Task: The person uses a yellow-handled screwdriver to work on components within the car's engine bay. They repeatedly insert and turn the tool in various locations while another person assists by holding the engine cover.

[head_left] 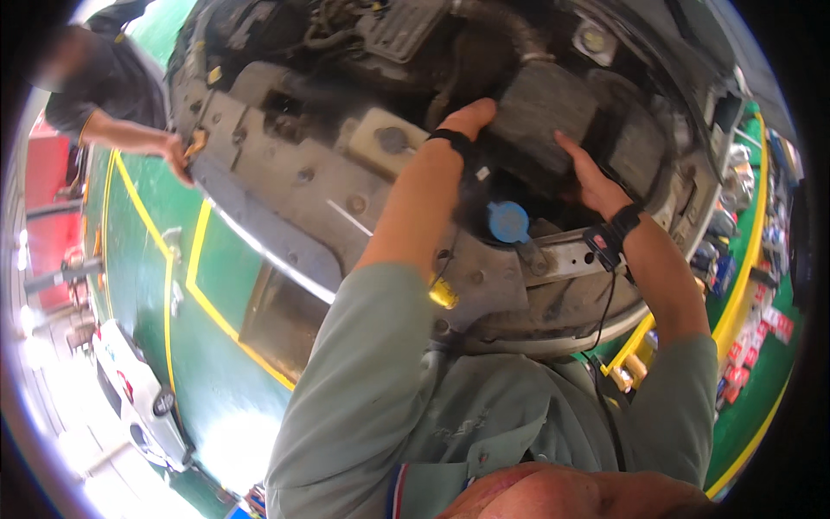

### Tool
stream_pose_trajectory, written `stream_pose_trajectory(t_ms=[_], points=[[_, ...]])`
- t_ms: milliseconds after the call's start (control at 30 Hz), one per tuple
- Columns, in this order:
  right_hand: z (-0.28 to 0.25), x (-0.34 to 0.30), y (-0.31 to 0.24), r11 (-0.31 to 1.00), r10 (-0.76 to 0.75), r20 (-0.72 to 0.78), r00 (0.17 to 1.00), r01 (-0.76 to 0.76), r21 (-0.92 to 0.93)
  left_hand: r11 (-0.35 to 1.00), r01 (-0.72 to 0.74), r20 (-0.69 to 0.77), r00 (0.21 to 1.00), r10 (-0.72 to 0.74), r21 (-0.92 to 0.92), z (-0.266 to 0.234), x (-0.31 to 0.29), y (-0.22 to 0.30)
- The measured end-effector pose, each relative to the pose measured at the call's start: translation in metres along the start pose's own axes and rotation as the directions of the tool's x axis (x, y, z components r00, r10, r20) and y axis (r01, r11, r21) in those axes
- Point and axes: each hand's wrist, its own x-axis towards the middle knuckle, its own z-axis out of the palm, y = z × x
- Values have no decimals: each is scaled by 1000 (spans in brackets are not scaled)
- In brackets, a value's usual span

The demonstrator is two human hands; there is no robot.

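Both my hands are in the engine bay of a car with its hood up, at a dusty dark air filter housing. My left hand grips its left side, thumb showing and the other fingers hidden. On the near right side my right hand presses against the housing, its fingers partly hidden below. A ribbed hose meets the housing at the back. Close to my hands are a blue reservoir cap and a pale tank with a dark round cap.
A co-worker's hand rests on the car's front edge at the left. A thin cable hangs from my right wrist. A yellow tag lies near the front panel. Several boxes lie on the floor at the right.
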Motion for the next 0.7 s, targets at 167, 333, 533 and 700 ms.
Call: stream_pose_trajectory(t_ms=[167,333,533,700], points=[[16,-18,-10,994,-108,13,994,108,16,985,-70,30,997,75,-157,-5,-5,-6],[22,-34,-16,994,-89,-40,995,86,-69,994,-55,67,996,62,-96,-9,-3,-7],[10,-17,-9,994,-90,62,994,94,-62,997,4,12,1000,-3,-80,-21,36,-25],[4,-13,-8,994,-60,20,998,62,-86,999,36,43,998,-35,-14,-14,30,-16]])
